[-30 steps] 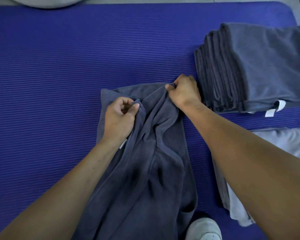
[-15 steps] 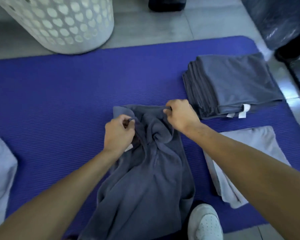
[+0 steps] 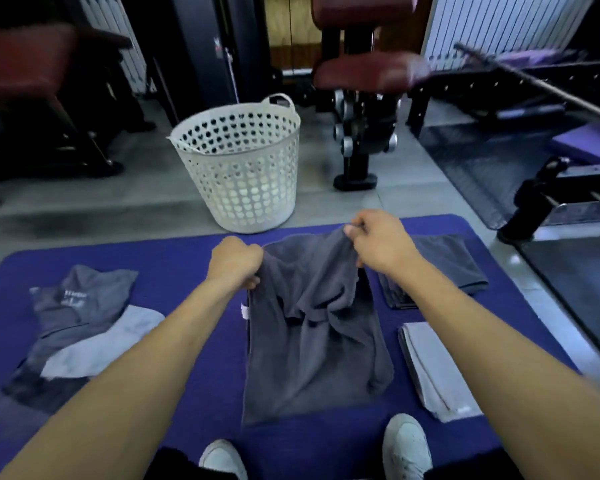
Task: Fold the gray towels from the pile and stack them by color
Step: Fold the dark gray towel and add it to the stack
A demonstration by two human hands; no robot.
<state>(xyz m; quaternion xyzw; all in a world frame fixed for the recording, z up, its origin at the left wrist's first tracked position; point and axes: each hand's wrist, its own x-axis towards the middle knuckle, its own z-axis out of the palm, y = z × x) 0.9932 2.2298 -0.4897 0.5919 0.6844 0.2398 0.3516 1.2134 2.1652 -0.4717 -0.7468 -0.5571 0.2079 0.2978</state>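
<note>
While the view has tilted up since a second ago, baring a white basket [image 3: 243,168] beyond the blue mat [image 3: 174,271] | dark gray towel [image 3: 312,334] now lifted off mat, hanging | left hand [image 3: 234,265], right hand [image 3: 378,244] pinch its top corners | dark stack [image 3: 451,261] right.

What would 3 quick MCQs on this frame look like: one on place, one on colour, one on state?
1. Where is the basket?
A. on the floor beyond the mat
B. on the mat by the shoes
C. on the bench

2. What colour is the mat?
A. green
B. blue-purple
C. red

3. What state is the dark gray towel in?
A. folded flat on a stack
B. inside the basket
C. held up by its top edge in both hands

Key: 1 A, it stands on gray floor past the mat's far edge. 2 B, the ribbed surface shows it. 3 C, the left hand and right hand each have a grip on it.
</note>
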